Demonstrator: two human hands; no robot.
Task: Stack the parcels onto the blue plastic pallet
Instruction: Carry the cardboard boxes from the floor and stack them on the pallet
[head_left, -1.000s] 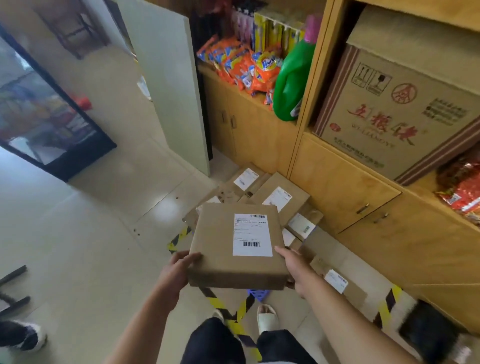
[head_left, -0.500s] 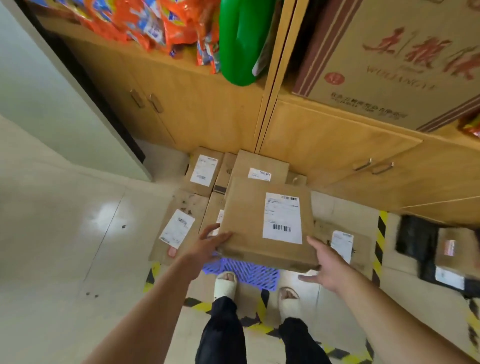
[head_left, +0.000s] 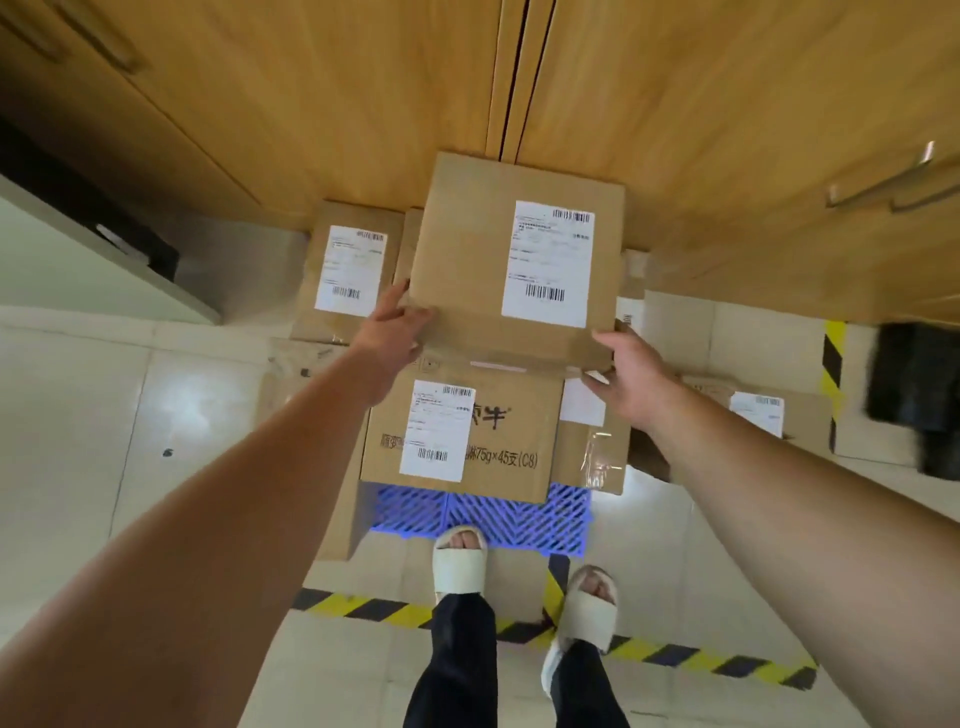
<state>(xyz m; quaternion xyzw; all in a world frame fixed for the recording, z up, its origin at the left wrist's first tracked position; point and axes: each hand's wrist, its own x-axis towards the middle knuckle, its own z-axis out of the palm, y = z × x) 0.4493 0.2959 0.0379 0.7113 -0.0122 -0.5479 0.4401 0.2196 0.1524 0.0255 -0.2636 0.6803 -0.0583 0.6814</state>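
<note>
Holds a flat brown parcel (head_left: 519, 249) level in both hands, white shipping label facing up, far edge close against the doors of the wooden cabinet (head_left: 311, 104). Grips the near left corner with the left hand (head_left: 395, 332), thumb lying up along the side edge, the other fingers hidden beneath the cardboard. Grips the near right corner with the right hand (head_left: 631, 379), fingers curled round the edge. Carries it over the back of the stack, overlapping the far end of a printed carton (head_left: 498, 441); cannot tell whether resting on anything underneath or held clear. Shows that carton lying flat on the blue plastic pallet (head_left: 483, 514), a white label on its left half and black lettering across the rest. Leaves only the pallet's front strip of slatted grid in sight, just ahead of the toes. Includes a taped parcel (head_left: 592, 457) just beside the carton's right side, a rear parcel (head_left: 353, 270) near the cabinet base just beside the left hand, and a side parcel (head_left: 758, 415) on the floor past the right wrist, the last two labelled. Stands in pale slippers (head_left: 460, 564) and dark trousers on the tiled floor (head_left: 156, 415), across a line of black-and-yellow tape (head_left: 363, 605), left toes right at the pallet's front edge. Catches a black object (head_left: 919, 389) at the far right, too blurred to identify.
</note>
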